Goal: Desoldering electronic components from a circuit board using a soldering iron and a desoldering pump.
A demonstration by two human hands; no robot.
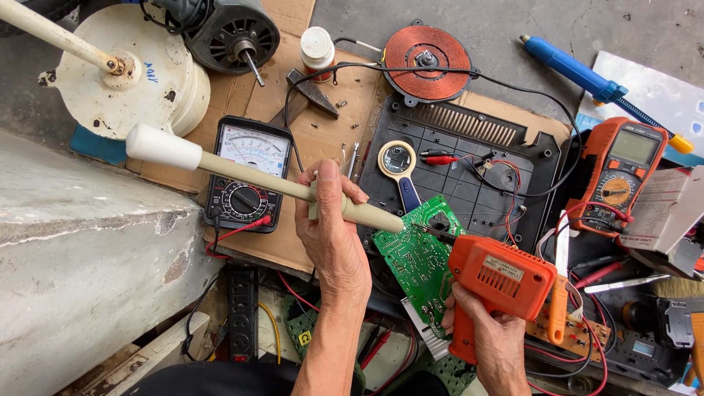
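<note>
Matt orange plastic soldering gun [499,282], glossy green circuit board [416,253], cream plastic pump [242,176]

Cream desoldering pump [249,178], long, white cap at far end, lying diagonal, tip down on green circuit board [415,258]. Orange soldering gun [493,287], pistol-shaped w/ vented side, upright, nose touching same spot on board. Board tilted, component side up, propped over black plastic base.

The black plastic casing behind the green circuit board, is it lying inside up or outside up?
Inside up. The black casing shows its moulded ribs, vent slots and loose wires, with the green circuit board propped over its front edge.
</note>
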